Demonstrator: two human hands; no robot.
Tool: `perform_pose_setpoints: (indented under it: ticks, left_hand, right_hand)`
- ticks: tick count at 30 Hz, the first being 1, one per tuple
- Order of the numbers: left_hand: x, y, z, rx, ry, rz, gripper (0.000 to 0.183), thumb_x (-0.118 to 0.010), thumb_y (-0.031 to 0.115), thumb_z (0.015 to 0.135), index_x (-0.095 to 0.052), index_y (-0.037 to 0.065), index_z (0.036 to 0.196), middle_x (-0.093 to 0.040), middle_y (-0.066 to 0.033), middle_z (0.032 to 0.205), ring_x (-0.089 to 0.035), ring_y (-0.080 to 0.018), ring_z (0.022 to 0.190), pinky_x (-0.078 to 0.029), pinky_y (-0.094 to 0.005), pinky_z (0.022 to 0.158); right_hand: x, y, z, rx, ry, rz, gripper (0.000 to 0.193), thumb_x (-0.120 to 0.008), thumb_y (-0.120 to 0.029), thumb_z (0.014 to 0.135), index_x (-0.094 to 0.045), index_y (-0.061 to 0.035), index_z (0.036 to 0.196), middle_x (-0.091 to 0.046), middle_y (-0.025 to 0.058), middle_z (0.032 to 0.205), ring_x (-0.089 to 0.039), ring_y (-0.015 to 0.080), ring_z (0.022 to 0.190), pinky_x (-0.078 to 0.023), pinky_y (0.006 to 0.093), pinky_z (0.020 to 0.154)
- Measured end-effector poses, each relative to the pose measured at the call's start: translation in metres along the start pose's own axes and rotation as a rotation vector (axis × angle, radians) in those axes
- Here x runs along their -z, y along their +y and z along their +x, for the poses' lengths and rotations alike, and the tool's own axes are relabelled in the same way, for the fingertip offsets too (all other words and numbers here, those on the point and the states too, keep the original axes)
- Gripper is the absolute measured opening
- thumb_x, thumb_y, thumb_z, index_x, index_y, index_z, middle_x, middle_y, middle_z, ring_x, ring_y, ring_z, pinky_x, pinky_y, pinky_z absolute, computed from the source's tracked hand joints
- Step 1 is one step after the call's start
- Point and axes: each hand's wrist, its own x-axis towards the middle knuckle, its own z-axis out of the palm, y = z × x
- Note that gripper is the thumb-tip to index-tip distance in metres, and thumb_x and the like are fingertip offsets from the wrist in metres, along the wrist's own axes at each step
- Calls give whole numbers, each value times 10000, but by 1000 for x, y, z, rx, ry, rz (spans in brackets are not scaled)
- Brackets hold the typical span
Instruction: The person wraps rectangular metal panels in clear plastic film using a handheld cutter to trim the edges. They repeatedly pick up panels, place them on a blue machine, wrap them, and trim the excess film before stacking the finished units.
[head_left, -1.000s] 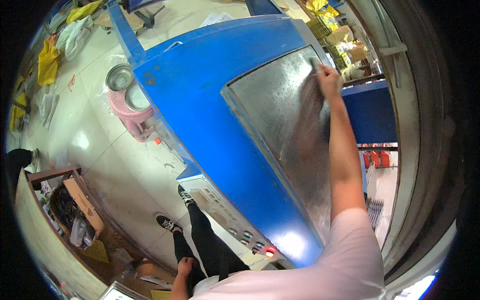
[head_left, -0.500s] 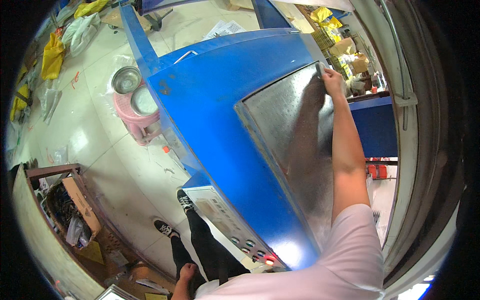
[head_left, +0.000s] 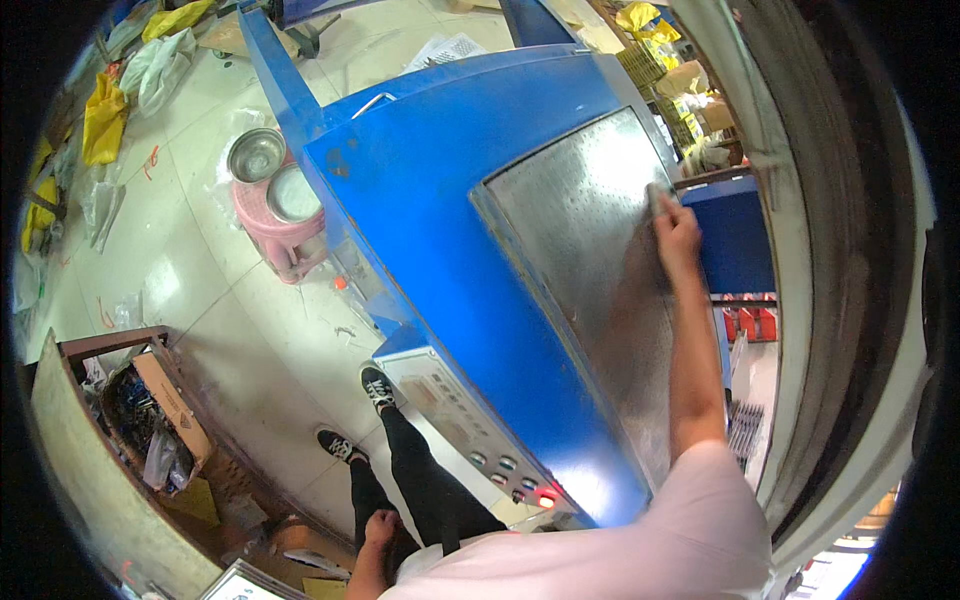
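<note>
My right hand is closed on a small, flat, greyish piece, blurred, so I cannot make out its kind. It is at the right edge of a shiny metal plate set into the top of a blue machine. The plate shows small dots or wet-looking spots toward its far end, and my arm's shadow falls across it. My left hand hangs low beside my dark-trousered leg, its fingers curled in; whether anything is inside is hidden.
A control panel with several buttons and a lit red one is on the machine's near side. A pink stool bears two metal bowls. An open wooden cabinet with loose parts stands at lower left. A wide dark curved band runs along the right.
My right hand has moved from the plate's far corner toward me along its right edge, still closed on the greyish piece. The view has shifted slightly. My left hand stays low.
</note>
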Motion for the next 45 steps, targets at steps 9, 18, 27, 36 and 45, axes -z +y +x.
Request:
perform_pose_setpoints:
  ticks: [9,18,27,36,45]
  left_hand:
    - [28,-6,7,-87,-80,-243,271,-620,253,996,-690,-1,1060,-757,-135,893,-725,-204,757,-578,-349,703]
    - [60,-76,11,-89,-20,-534,346,-588,320,1029,-688,2,1122,-763,-112,939,-728,-196,796,-582,-375,756]
    - [93,-59,-10,54,146,-663,337,-580,318,1026,-700,10,1091,-763,-116,903,-731,-203,804,-586,-367,745]
    - [95,-4,-17,247,127,-666,360,-574,328,1031,-681,-7,1104,-775,-123,962,-741,-204,856,-585,-356,782]
    - [105,34,5,218,43,-921,317,-567,288,1046,-670,-5,1106,-771,-114,943,-739,-190,847,-576,-343,803]
  right_hand:
    - [42,-26,-115,-172,56,-10,284,-653,-151,919,-741,-43,1167,-726,170,1059,-688,348,955,-538,451,839]
    - [48,-141,-241,147,-213,238,379,-661,4,874,-730,-49,1243,-610,108,843,-614,221,745,-524,351,724]
    - [-206,-444,-193,261,-486,637,388,-669,-54,856,-741,-130,1230,-656,118,914,-650,275,840,-520,376,765]
    - [-522,-471,-99,156,-343,90,310,-701,-182,875,-754,-159,1180,-641,188,1092,-615,379,1068,-485,465,970]
    - [-536,-449,-97,140,-378,119,319,-670,-152,878,-750,-133,1187,-659,205,1077,-639,368,1035,-509,470,926]
